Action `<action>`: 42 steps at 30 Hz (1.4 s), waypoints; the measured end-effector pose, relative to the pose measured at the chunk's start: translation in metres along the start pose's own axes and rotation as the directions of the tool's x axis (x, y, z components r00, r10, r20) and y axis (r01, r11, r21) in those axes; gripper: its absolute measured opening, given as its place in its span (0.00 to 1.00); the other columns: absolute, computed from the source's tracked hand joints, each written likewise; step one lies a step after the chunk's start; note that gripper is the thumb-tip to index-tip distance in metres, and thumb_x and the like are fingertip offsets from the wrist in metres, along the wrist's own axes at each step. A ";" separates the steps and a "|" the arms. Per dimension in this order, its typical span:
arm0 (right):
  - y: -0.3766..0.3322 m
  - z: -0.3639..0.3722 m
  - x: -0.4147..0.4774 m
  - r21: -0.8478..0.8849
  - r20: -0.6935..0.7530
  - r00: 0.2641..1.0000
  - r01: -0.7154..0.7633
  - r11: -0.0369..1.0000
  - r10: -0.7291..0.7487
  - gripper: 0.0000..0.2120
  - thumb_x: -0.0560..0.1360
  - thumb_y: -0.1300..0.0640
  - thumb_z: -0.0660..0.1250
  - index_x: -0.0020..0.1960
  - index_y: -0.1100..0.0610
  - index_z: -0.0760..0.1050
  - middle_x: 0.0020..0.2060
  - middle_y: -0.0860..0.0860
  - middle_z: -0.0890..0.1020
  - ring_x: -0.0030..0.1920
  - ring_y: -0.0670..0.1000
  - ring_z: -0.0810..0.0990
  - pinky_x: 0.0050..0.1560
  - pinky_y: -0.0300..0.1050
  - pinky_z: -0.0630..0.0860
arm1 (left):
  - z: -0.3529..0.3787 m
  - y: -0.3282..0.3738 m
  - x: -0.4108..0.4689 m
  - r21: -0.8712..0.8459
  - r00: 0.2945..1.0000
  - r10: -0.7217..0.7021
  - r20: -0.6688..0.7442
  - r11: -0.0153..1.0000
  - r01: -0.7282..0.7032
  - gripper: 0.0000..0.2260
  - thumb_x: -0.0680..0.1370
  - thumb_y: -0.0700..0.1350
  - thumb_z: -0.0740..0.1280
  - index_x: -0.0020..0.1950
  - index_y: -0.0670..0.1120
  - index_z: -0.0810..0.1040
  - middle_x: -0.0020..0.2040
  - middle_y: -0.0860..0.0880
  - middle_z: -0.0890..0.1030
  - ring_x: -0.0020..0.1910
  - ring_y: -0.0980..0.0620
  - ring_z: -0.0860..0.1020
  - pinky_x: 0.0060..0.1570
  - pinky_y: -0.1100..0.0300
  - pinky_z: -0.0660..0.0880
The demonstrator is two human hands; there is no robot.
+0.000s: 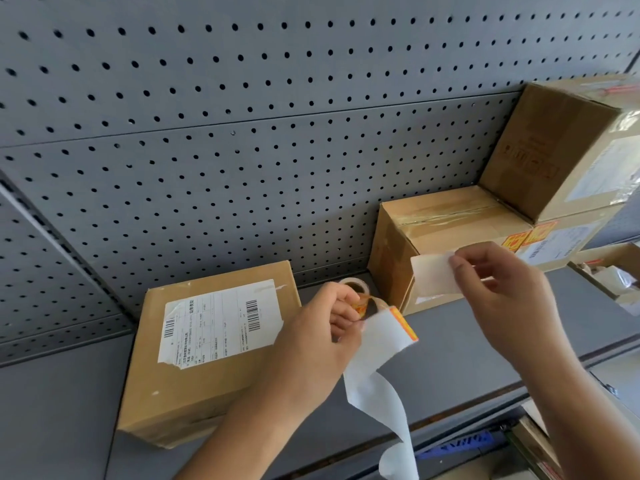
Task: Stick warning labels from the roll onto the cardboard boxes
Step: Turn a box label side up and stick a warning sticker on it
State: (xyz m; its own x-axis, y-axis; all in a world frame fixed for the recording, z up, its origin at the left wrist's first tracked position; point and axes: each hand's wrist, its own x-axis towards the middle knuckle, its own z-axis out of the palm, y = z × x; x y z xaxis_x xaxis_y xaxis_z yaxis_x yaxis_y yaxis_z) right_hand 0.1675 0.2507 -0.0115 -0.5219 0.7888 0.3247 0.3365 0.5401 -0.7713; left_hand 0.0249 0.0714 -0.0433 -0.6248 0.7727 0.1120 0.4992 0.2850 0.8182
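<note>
Left hand (320, 329) grips the label roll (354, 285), backing strip (375, 382) trailing; right hand (504, 289) pinches a peeled label (434, 276), next to be pressed onto the cardboard box (446, 220) behind.

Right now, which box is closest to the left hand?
The flat box on the left, barcode paper on top. The left hand is right beside it; the taped box and tall box stand farther right.

Both bare: left hand (311, 327) & right hand (502, 289), w/ bare wrists & forearms as far as view shows. Slim fingers, short nails; finer detail too blurry.
</note>
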 end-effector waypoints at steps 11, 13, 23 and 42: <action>-0.037 0.057 -0.057 -0.133 0.008 0.834 0.547 0.826 -0.551 0.08 0.78 0.53 0.68 0.47 0.55 0.83 0.45 0.48 0.80 0.43 0.51 0.79 0.39 0.46 0.77 | -0.023 0.021 -0.022 -0.641 0.984 -0.151 0.090 0.748 0.174 0.16 0.78 0.55 0.66 0.54 0.46 0.85 0.48 0.45 0.88 0.52 0.46 0.86 0.57 0.50 0.82; -0.040 0.066 -0.061 -0.106 0.065 0.818 0.575 0.811 -0.572 0.07 0.78 0.52 0.68 0.48 0.54 0.83 0.46 0.48 0.79 0.44 0.52 0.78 0.40 0.49 0.77 | -0.028 0.017 -0.026 -0.686 0.979 -0.184 0.084 0.703 0.191 0.15 0.79 0.53 0.67 0.54 0.42 0.84 0.48 0.42 0.87 0.52 0.43 0.86 0.56 0.50 0.82; -0.057 0.086 -0.047 0.407 0.328 0.908 0.113 0.906 -0.261 0.10 0.79 0.50 0.70 0.58 0.39 0.81 0.55 0.46 0.79 0.51 0.49 0.80 0.50 0.40 0.76 | -0.058 -0.005 -0.031 -0.767 0.911 -0.410 -0.036 0.596 0.238 0.07 0.81 0.38 0.66 0.51 0.38 0.83 0.44 0.39 0.87 0.44 0.43 0.87 0.50 0.49 0.83; -0.072 0.157 0.021 0.259 0.404 0.913 -0.062 0.964 -0.050 0.08 0.77 0.62 0.69 0.49 0.50 0.75 0.42 0.55 0.83 0.41 0.55 0.82 0.42 0.44 0.79 | -0.088 -0.045 0.034 0.158 0.935 -0.220 -0.278 0.950 0.271 0.09 0.79 0.49 0.68 0.40 0.48 0.80 0.33 0.53 0.79 0.35 0.54 0.76 0.33 0.61 0.70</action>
State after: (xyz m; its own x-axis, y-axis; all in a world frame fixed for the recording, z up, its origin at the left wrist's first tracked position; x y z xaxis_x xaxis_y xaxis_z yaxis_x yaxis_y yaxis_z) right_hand 0.0095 0.1825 -0.0351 -0.8102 0.5750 0.1140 0.1539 0.3963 -0.9051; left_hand -0.0713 0.0350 -0.0265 -0.8610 0.5021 0.0811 0.3998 0.5695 0.7182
